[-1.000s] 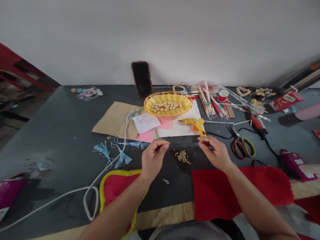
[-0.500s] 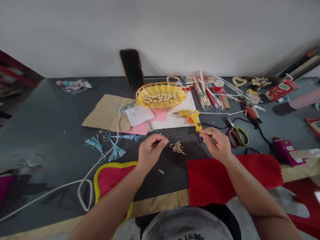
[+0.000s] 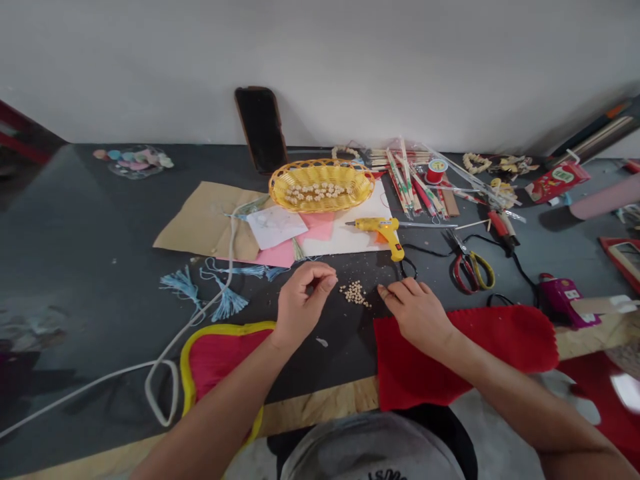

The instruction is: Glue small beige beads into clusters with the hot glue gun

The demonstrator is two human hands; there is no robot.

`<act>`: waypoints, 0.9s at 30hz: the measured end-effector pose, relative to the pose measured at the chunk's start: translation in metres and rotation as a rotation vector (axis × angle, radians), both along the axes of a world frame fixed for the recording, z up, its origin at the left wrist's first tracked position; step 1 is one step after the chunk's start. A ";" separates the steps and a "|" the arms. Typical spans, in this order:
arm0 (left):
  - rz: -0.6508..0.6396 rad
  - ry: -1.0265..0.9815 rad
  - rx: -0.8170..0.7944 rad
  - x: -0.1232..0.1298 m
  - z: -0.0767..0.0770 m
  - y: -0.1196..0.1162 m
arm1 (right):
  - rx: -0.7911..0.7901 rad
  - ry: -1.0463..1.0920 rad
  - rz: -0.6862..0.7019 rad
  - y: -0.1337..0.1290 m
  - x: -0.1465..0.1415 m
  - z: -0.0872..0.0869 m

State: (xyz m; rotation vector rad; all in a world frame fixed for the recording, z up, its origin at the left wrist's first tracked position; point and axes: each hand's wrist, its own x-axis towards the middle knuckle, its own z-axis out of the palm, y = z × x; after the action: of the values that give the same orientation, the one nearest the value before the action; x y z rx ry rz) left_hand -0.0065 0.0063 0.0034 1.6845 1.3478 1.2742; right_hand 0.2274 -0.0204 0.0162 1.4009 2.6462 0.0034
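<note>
The two hands are apart, with a small pile of pale wooden beads (image 3: pixel 355 293) lying on the dark tabletop (image 3: pixel 90 267) between them; the pile sits nearer the left hand. The left hand (image 3: pixel 303 300) is curled, its thumb and fingertips (image 3: pixel 327 281) pinched together just beside the pile; whether a small item is held in the pinch cannot be told. The right hand (image 3: pixel 417 315) is open, palm down, with fingers extended toward the pile and ending just beside it; it lies over the far edge of a red felt piece (image 3: pixel 450 363), though contact cannot be told.

A pink felt piece with yellow binding (image 3: pixel 220 367) lies near left; a white cord (image 3: pixel 160 393) loops beside it, and blue tassels (image 3: pixel 227 305) lie farther on. Far of the pile, a yellow glue gun (image 3: pixel 380 230) rests on white paper (image 3: pixel 350 243); kraft paper (image 3: pixel 200 223) and pink paper (image 3: pixel 320 230) lie to its left. A yellow wicker basket (image 3: pixel 320 185) holding more beads stands at the far side; red-handled scissors (image 3: pixel 470 270) lie right, with bundled chopsticks (image 3: pixel 405 183) and a red thread spool (image 3: pixel 437 171) beyond; a phone (image 3: pixel 260 130) leans against the wall (image 3: pixel 320 53).
</note>
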 end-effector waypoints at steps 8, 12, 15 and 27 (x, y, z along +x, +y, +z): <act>0.007 0.014 0.003 0.002 -0.002 0.000 | -0.129 -0.106 -0.223 0.016 -0.007 0.009; 0.023 0.020 0.004 0.000 -0.002 0.000 | -0.192 -0.140 -0.305 0.020 -0.011 0.012; 0.062 0.002 0.016 -0.002 -0.001 0.000 | -0.238 -0.167 -0.338 0.023 -0.016 0.014; 0.186 -0.255 -0.012 -0.003 -0.005 0.004 | -0.276 -0.170 -0.216 0.025 -0.033 0.017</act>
State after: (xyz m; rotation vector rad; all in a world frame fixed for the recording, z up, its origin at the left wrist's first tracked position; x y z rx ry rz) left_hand -0.0099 0.0103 -0.0013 1.3588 1.3760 1.5257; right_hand 0.1942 0.0049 0.0329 1.5073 2.2472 -0.2448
